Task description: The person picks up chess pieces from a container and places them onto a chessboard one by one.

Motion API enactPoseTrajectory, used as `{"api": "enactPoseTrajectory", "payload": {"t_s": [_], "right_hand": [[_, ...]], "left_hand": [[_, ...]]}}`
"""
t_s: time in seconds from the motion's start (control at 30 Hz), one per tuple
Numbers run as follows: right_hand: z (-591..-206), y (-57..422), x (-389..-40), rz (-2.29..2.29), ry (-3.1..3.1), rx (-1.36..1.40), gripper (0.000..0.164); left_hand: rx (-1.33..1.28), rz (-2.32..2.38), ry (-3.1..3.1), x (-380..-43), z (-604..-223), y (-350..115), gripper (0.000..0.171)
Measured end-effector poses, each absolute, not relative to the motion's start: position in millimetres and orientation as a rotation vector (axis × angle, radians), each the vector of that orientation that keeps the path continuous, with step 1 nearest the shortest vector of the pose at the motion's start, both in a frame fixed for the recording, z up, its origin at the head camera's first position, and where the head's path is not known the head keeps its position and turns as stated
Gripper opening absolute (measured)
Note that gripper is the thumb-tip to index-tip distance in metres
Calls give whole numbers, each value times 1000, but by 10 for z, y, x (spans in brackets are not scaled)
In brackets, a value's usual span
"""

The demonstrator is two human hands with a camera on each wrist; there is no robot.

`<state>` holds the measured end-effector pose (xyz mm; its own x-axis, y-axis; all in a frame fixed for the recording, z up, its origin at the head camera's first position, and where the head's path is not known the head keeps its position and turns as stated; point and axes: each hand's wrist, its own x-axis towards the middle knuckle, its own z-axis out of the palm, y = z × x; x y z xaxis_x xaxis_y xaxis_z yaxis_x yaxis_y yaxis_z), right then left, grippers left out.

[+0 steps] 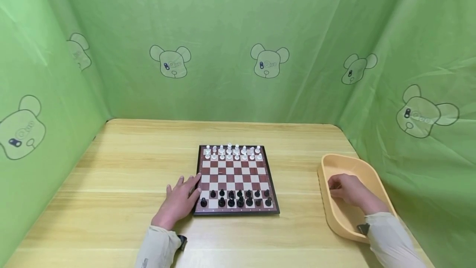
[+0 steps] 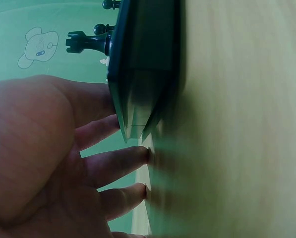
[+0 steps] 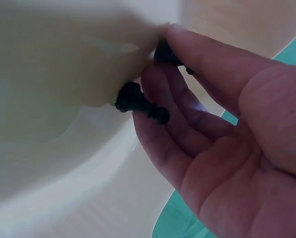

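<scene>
My left hand [image 1: 177,204] rests with spread fingers at the left edge of a chessboard [image 1: 230,171], thumb and index finger on its border. In the left wrist view, other fingertips touch the table, and a black rook [image 2: 86,43] stands upright above the board's edge. My right hand [image 1: 351,191] reaches into an orange tray [image 1: 336,226]. There, thumb and fingers pinch a black chess piece [image 3: 166,53], mostly hidden by the fingers. A black pawn [image 3: 138,100] lies tilted against the fingers of that hand, its base towards the tray.
White pieces [image 1: 229,150] fill two rows at the board's far side. Black pieces [image 1: 240,202] stand in two rows at the near side, with bare squares at their left end. Green curtains [image 1: 223,94] hang behind and beside the wooden table [image 1: 130,168].
</scene>
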<state>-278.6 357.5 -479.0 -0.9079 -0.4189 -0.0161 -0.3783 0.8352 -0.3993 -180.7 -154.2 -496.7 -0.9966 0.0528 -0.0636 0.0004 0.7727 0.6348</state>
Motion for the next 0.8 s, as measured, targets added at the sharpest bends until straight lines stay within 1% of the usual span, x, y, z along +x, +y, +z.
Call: {"api": "enactPoseTrajectory", "payload": {"t_s": [0.33, 0.5, 0.67, 0.8], "right_hand": [[-4786, 3579, -2786, -584, 2919, -641, 18], [-4752, 3597, -2778, -630, 2907, -638, 12], [-4678, 3619, -2774, -674, 2923, -607, 2], [-4534, 3564, -2758, -609, 3053, -690, 12]], "left_hand": [[47, 1029, 2885, -1784, -4957, -1546, 53], [48, 1031, 2884, -1783, -4958, -1543, 53], [55, 1042, 2884, -1784, -4952, -1537, 53], [50, 1034, 2889, -1784, -4956, -1543, 53]]}}
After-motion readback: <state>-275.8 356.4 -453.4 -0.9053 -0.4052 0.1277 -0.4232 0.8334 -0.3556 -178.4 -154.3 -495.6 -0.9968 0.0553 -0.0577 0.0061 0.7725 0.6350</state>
